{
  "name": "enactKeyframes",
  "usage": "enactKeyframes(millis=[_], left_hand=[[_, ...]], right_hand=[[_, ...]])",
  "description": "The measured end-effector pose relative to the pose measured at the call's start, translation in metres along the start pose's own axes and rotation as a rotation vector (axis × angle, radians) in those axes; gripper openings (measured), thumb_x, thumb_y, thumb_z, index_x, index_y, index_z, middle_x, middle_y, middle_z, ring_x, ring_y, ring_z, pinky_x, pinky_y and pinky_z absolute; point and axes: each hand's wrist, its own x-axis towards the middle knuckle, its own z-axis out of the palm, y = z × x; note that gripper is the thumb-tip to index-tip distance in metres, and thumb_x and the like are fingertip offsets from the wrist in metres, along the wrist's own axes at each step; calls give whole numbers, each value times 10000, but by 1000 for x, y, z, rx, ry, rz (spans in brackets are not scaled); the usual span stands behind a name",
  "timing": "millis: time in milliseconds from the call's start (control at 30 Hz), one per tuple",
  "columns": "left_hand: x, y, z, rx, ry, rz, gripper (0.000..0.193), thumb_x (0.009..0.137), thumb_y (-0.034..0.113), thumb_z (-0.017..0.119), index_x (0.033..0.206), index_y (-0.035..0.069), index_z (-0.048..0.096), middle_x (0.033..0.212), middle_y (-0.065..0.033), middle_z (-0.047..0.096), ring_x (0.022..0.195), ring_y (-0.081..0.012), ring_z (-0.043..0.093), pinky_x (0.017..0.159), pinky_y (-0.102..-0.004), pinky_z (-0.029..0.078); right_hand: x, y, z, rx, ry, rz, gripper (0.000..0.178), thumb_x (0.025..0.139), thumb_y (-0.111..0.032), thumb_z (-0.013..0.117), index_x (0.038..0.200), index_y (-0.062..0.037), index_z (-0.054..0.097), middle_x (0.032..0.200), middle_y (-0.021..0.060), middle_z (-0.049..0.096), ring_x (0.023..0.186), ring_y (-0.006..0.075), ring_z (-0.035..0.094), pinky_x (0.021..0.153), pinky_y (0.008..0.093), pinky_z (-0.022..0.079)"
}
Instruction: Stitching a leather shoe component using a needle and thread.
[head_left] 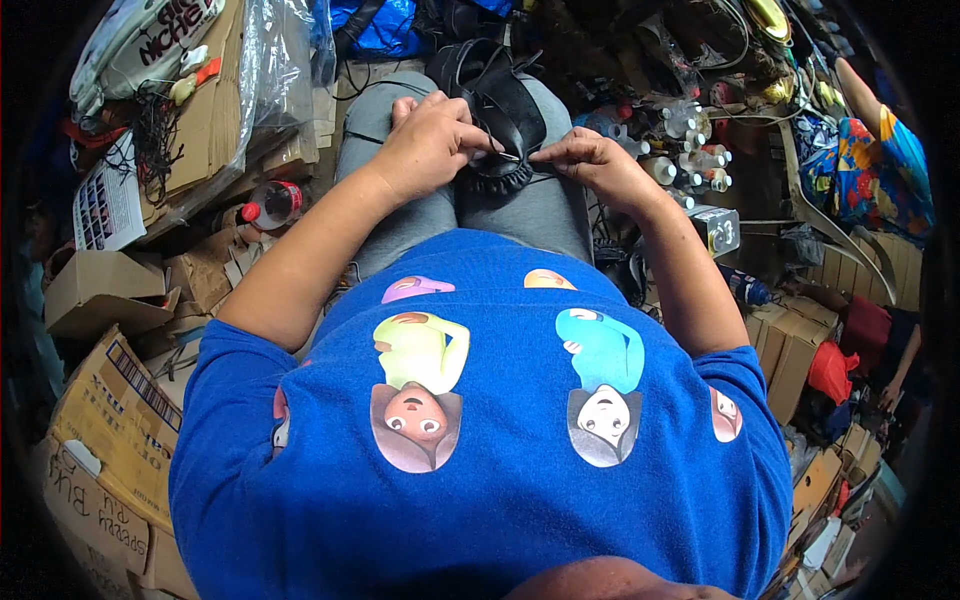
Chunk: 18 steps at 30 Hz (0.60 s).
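Observation:
Across my lap lies a black strappy piece (518,105) that looks like a sandal, with a gathered, ruffled edge (500,182) at its near end. My left hand (425,140) comes over it from the left, fingers curled and closed in a pinch. At that index fingertip shows a thin, light sliver (510,157), too small to name. On the other side my right hand (605,168) pinches with thumb and index finger close to the black piece. What sits between those fingertips is hidden. Both hands are above my grey-clad thighs (400,225).
Small bottles (690,150) crowd the right side near a clear plastic container (718,228). At left are flattened cardboard (205,130), a red-capped bottle (272,205) and an open box (105,293). Another person's arm (860,95) shows at far right, beside colourful cloth (865,160).

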Motion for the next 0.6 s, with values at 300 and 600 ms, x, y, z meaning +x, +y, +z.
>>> enactKeyframes(millis=[300,600], left_hand=[[6,0,3,-43,-29,31,203,738,164,665,884,289,730,786,35,531,901,-168,478,834,-376,260],[13,8,-12,-29,-69,153,202,731,150,690,915,227,717,773,22,547,888,-170,502,842,-359,280]], right_hand=[[2,8,-1,101,-39,5,313,789,-30,614,1056,-169,699,820,22,541,827,145,509,799,263,427],[2,-1,0,35,-32,4,305,788,-56,652,1069,-169,694,790,7,550,794,124,521,762,252,439]])
